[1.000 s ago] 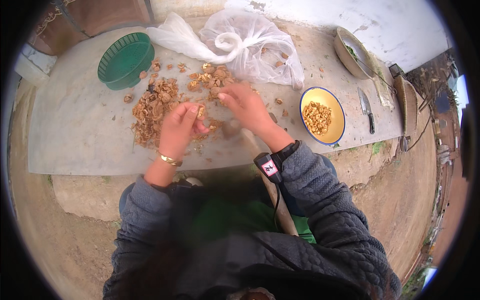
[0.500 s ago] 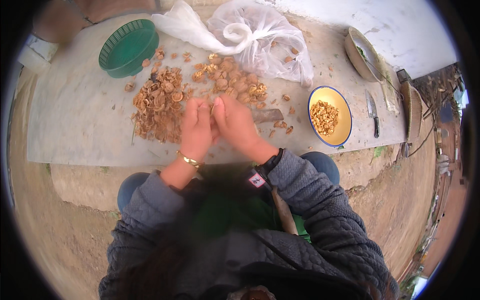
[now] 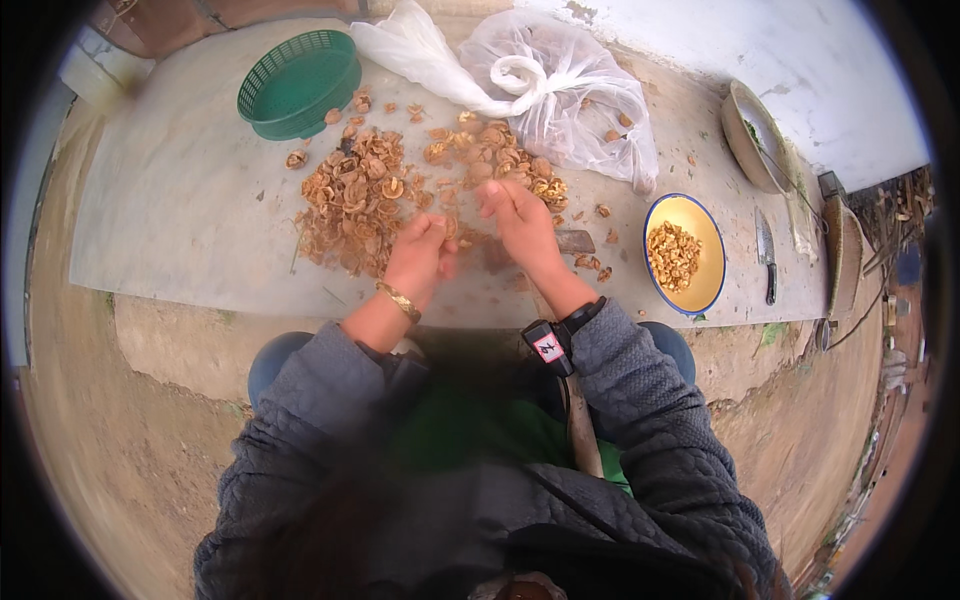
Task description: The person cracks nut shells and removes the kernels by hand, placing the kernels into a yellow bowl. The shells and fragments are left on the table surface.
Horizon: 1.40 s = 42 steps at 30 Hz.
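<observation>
My left hand (image 3: 418, 258) is closed with curled fingers, just right of a heap of empty walnut shells (image 3: 350, 200). Whatever it holds is hidden. My right hand (image 3: 527, 232) is pinched at the near edge of a pile of walnuts (image 3: 495, 155), some whole and some cracked; I cannot make out anything between the fingertips. The two hands are apart. Beside my right wrist lies a brownish block-like piece (image 3: 576, 242), partly covered by the hand. Further right, a yellow bowl (image 3: 711, 255) with a blue rim holds walnut kernels (image 3: 673, 256).
At the back left stands a green plastic basket (image 3: 283, 95). A tied translucent bag (image 3: 590, 130) sits behind the walnuts. A knife (image 3: 767, 258) lies right of the bowl, with a shallow round basket (image 3: 752, 140) behind it. A wooden handle (image 3: 582, 430) is near my lap.
My hands were together over the table and have separated, the left nearer the shell heap and the right toward the walnut pile. The whole view has shifted slightly.
</observation>
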Each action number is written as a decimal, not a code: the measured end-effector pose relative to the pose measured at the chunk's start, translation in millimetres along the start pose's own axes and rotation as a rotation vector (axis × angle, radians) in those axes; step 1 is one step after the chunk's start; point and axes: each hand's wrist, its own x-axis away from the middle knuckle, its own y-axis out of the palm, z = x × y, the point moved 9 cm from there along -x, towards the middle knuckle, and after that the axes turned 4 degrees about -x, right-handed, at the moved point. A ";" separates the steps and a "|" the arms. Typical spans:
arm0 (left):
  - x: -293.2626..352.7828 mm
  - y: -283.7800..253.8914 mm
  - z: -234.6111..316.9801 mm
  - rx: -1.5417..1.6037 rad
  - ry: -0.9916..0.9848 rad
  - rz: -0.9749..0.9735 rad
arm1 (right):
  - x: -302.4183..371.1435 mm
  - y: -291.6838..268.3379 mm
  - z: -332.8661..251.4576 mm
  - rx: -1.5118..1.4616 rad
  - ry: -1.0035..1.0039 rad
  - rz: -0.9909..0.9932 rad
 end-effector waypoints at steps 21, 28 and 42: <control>28.1 27.1 45.3 -0.009 0.166 -0.272 | 34.3 -1.1 -89.1 0.277 -0.573 -0.224; 28.9 27.3 42.0 0.066 0.059 -0.383 | 34.4 -1.5 -83.3 0.208 -0.514 -0.293; 23.3 22.5 38.8 0.009 0.042 -0.357 | 37.3 -1.2 -83.6 0.318 -0.565 -0.263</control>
